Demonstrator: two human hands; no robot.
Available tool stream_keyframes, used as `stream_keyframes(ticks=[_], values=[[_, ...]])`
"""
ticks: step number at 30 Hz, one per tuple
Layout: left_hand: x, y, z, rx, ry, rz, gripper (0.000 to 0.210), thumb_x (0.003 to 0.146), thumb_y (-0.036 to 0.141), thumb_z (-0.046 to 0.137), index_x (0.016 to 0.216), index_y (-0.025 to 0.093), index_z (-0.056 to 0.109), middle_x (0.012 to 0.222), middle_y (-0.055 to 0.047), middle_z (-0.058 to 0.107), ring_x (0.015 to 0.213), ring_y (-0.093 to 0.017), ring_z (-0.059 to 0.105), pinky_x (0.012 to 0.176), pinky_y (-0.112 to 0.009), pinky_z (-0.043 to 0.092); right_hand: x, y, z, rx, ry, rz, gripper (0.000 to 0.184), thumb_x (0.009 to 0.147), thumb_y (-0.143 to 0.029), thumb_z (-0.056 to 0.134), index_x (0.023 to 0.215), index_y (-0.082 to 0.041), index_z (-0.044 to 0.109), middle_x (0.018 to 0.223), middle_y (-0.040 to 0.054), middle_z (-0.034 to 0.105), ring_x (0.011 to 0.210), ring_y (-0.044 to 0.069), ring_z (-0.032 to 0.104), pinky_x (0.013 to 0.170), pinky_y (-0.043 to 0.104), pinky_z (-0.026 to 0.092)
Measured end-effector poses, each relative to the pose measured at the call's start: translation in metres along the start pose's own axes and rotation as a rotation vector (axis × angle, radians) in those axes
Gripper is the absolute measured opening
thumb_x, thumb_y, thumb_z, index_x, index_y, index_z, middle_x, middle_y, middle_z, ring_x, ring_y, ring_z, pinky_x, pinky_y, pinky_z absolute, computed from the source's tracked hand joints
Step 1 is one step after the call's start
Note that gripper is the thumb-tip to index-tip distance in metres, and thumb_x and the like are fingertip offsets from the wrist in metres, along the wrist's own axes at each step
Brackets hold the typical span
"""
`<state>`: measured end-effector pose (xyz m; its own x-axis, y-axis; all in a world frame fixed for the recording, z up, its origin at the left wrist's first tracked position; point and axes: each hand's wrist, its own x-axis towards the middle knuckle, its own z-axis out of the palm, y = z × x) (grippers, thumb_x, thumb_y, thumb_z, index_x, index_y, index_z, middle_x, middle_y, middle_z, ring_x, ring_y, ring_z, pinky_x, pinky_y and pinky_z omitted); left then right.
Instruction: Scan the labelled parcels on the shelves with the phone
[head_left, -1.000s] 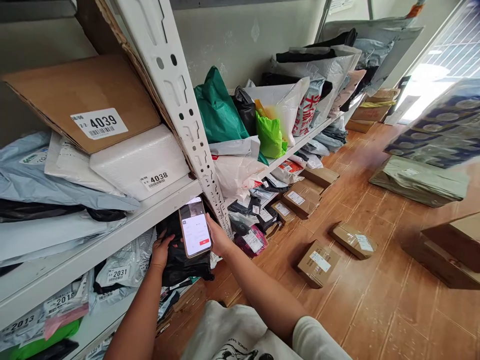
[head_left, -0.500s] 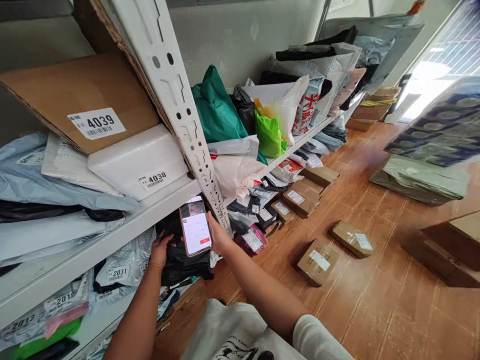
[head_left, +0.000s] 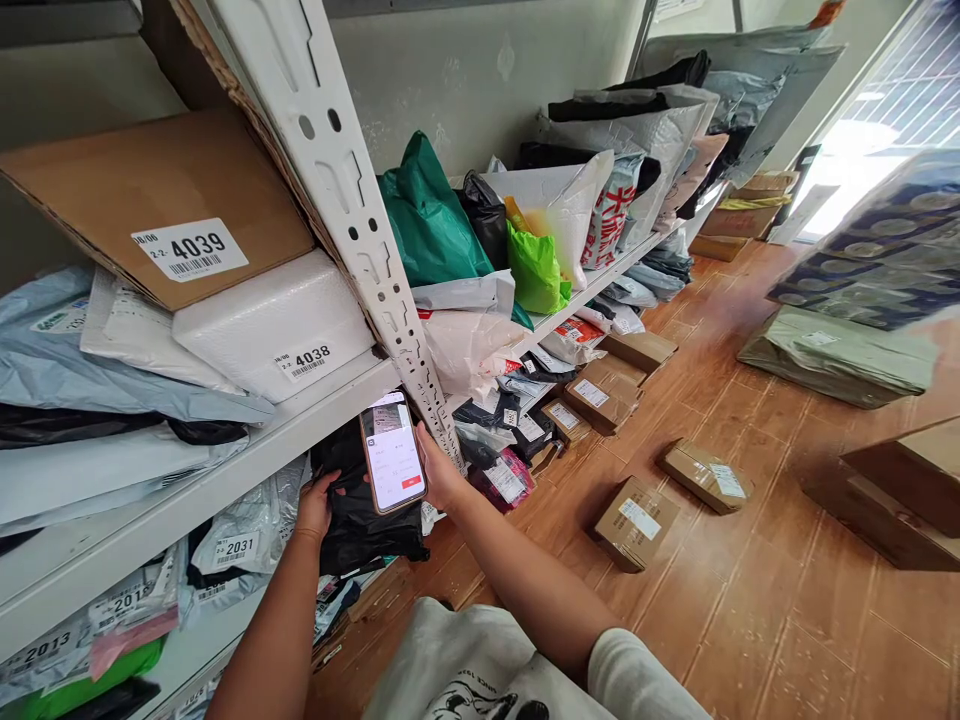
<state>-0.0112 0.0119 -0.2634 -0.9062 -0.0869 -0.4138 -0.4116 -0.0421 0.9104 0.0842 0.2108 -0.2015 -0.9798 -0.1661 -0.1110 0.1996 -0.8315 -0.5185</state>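
Right hand (head_left: 441, 472) grip holds the phone (head_left: 392, 453) above the black parcel (head_left: 360, 512), which the left hand (head_left: 315, 505) grips under the shelf (head_left: 247, 455); a loosened grip could drop either.

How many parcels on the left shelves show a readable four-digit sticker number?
4: cardboard box 4039 and white parcel 4038 on the upper shelf; bags 2031 and 2013 below. Others may be hidden.

I see bright daylight pouring from the doorway (head_left: 855, 165) at upper right, blown out white. Edges bend wide-angle; the wrapped pack (head_left: 877, 260) at right is blurred.
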Motion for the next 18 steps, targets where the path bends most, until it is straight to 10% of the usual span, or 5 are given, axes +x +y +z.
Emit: stream_keyframes(ticks=[18], values=[[0.0031,-0.0019,-0.0007,-0.019,0.04,-0.041,0.022,0.085,0.034,0.056,0.079,0.013,0.059,0.066,0.004,0.058,0.053,-0.007,0.052,0.051,-0.022,0.046,-0.0025,-0.0049,0.0026,0.001,0.013,0.006,0.059,0.088,-0.062,0.026,0.118,-0.018,0.052,0.106,0.0126,0.07,0.092,0.029,0.068,0.08,0.049,0.054]])
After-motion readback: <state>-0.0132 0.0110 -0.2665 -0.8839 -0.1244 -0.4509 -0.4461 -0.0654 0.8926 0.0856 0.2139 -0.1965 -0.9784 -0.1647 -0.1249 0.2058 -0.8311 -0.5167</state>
